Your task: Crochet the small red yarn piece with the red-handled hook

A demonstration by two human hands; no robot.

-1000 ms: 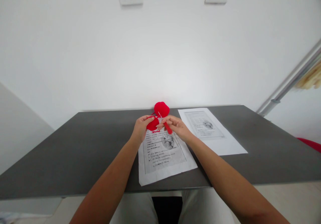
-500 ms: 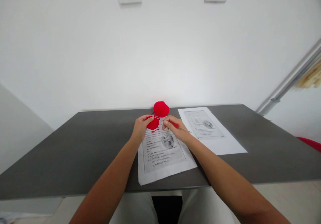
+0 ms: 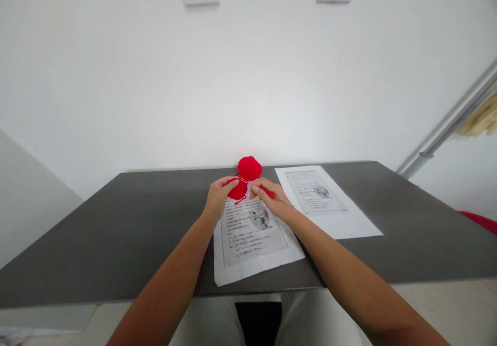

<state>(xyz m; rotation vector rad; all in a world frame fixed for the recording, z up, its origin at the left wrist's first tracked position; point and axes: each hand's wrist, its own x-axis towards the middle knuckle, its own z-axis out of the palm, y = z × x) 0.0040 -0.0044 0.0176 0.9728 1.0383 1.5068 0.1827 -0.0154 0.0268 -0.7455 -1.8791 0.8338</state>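
My left hand (image 3: pixel 218 195) pinches the upper edge of a round red crochet piece (image 3: pixel 237 190), with a loose tail of yarn hanging below it. My right hand (image 3: pixel 267 196) is closed around a crochet hook (image 3: pixel 269 193) with a red grip, its thin metal shaft sticking out past the back of the hand. The hook's tip points left at the top edge of the piece; whether it sits in a stitch is too small to tell. Just behind, a red ball of yarn (image 3: pixel 249 168) lies near the wall, with a strand running from it toward the piece.
A printed sheet (image 3: pixel 256 268) lies under my hands on the dark table (image 3: pixel 155 232). Another printed sheet (image 3: pixel 341 222) is to the right. The white wall (image 3: pixel 248 87) rises at the table's back edge, and a grey pipe (image 3: pixel 446 134) slants at the right.
My right hand and the crochet hook have shifted very slightly left, toward the crochet piece. The ball of yarn and the sheets stay where they were.
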